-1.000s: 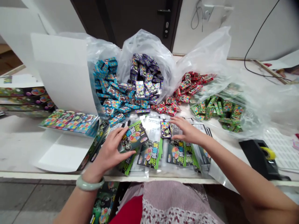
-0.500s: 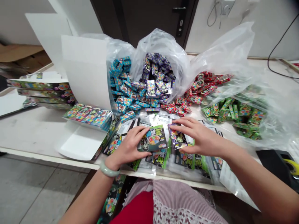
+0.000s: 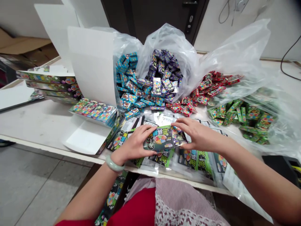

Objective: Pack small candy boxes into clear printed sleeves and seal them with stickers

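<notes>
Between thumb and fingers, my left hand (image 3: pixel 137 142) grips a dark green-edged packet (image 3: pixel 161 138) with a colourful oval print. My right hand (image 3: pixel 191 133) holds a small purple box (image 3: pixel 178 137) at the packet's right end, where the two meet or overlap; whether the box is partly inside cannot be made out. Beneath both hands, more dark and green packets (image 3: pixel 188 158) lie spread along the table's front edge. Behind them are loose blue boxes (image 3: pixel 128 94), purple boxes (image 3: pixel 166 73), red boxes (image 3: pixel 207 89) and green boxes (image 3: pixel 254 113) in or spilling from clear bags.
An open display box (image 3: pixel 94 111) with a raised white lid stands at the left, beside several stacked printed boxes (image 3: pixel 51 84). A black object (image 3: pixel 277 168) lies at the right edge. Clear plastic bags (image 3: pixel 235 56) rise along the back.
The small purple box and my right hand have moved left against the packet's right end; a gap showed between them before. The camera view has shifted slightly.
</notes>
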`<action>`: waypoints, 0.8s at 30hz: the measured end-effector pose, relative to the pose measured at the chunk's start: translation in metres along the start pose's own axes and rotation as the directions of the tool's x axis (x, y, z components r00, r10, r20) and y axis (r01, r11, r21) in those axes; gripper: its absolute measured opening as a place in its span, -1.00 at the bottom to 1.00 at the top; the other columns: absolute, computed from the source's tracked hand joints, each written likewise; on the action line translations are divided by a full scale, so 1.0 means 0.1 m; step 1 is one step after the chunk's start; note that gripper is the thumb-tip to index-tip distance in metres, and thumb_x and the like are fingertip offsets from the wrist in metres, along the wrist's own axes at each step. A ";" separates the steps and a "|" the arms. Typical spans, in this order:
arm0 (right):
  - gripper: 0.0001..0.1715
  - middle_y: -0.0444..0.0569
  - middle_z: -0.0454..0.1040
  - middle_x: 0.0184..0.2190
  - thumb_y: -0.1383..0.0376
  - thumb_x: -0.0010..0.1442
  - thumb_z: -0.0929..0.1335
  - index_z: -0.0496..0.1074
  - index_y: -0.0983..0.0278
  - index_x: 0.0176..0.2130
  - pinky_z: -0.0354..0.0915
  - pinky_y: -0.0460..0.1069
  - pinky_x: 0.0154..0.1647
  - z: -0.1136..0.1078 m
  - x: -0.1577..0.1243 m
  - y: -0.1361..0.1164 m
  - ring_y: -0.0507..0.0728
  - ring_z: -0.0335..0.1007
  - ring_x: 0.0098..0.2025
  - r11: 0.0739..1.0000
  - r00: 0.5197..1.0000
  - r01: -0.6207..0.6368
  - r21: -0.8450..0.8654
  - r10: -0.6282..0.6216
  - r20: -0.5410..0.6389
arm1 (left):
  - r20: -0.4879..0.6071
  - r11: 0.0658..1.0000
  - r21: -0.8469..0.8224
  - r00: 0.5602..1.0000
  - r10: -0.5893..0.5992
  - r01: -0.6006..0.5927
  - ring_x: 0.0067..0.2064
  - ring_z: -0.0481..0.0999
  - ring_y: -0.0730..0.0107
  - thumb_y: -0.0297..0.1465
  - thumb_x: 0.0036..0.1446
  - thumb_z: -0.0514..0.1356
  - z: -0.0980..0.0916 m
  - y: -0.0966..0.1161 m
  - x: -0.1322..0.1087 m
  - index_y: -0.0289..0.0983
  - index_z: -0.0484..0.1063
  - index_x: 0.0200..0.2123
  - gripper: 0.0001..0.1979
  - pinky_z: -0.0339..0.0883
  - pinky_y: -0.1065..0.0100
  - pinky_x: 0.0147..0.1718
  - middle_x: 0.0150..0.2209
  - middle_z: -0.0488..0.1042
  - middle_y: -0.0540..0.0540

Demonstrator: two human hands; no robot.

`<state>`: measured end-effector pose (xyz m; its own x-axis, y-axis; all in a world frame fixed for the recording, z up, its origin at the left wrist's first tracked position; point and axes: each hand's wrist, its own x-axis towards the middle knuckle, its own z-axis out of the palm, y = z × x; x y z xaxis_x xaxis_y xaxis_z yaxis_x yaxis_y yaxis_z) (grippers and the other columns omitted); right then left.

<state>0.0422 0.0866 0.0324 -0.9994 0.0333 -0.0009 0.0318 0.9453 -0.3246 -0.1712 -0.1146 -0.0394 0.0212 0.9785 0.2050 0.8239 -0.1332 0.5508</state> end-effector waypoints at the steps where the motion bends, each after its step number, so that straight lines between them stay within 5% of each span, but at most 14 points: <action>1: -0.20 0.19 0.32 0.09 0.24 0.03 0.48 0.22 0.26 0.21 0.31 0.20 0.07 -0.02 -0.01 0.02 0.32 0.30 0.07 1.000 1.000 -0.001 0.022 0.002 -0.018 | -0.003 1.000 -0.002 1.000 -0.014 0.014 0.21 0.25 -0.06 -0.12 -0.06 0.38 0.00 -0.01 -0.01 -0.18 0.04 0.31 -0.08 0.22 -0.09 0.17 0.19 0.21 -0.27; 7: -0.21 0.17 0.24 0.13 0.12 0.06 0.47 0.21 0.17 0.21 0.22 0.31 0.13 -0.03 -0.06 0.02 0.39 0.20 0.14 0.997 0.971 -0.075 -0.011 0.070 -0.230 | -0.033 0.998 0.005 0.998 -0.059 0.059 0.22 0.23 -0.07 -0.16 -0.05 0.38 -0.02 -0.02 -0.07 -0.18 0.03 0.32 -0.07 0.21 -0.10 0.18 0.20 0.20 -0.28; 14: -0.22 0.16 0.26 0.13 0.15 0.02 0.50 0.28 0.18 0.18 0.27 0.28 0.09 0.13 -0.08 -0.06 0.38 0.22 0.11 0.998 0.996 -0.015 -0.059 0.010 -0.091 | -0.045 0.999 0.019 0.999 -0.025 0.026 0.21 0.23 -0.08 -0.14 -0.05 0.37 0.00 0.02 -0.05 -0.15 0.00 0.33 -0.06 0.19 -0.11 0.18 0.20 0.20 -0.26; 20: -0.23 0.19 0.26 0.13 0.13 0.05 0.48 0.26 0.21 0.19 0.25 0.30 0.10 0.09 -0.15 -0.03 0.39 0.20 0.13 0.998 0.990 -0.053 -0.023 0.049 -0.130 | -0.094 0.999 0.032 0.995 -0.023 0.026 0.19 0.24 -0.07 -0.14 -0.04 0.37 0.05 0.03 -0.03 -0.18 0.01 0.33 -0.06 0.21 -0.11 0.15 0.18 0.21 -0.28; 24: -0.22 0.18 0.30 0.09 0.18 0.00 0.51 0.28 0.24 0.16 0.28 0.28 0.07 0.04 -0.13 -0.04 0.37 0.23 0.10 0.999 0.998 0.047 -0.021 -0.048 -0.030 | -0.051 0.999 0.032 0.999 0.015 -0.014 0.19 0.25 -0.07 -0.13 -0.06 0.38 0.06 0.08 -0.01 -0.20 0.02 0.32 -0.05 0.23 -0.09 0.14 0.18 0.22 -0.28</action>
<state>0.0549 0.0814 0.0294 -0.9991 -0.0024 0.0425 -0.0153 0.9524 -0.3045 -0.1616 -0.1157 -0.0401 0.0049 0.9671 0.2544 0.8413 -0.1415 0.5216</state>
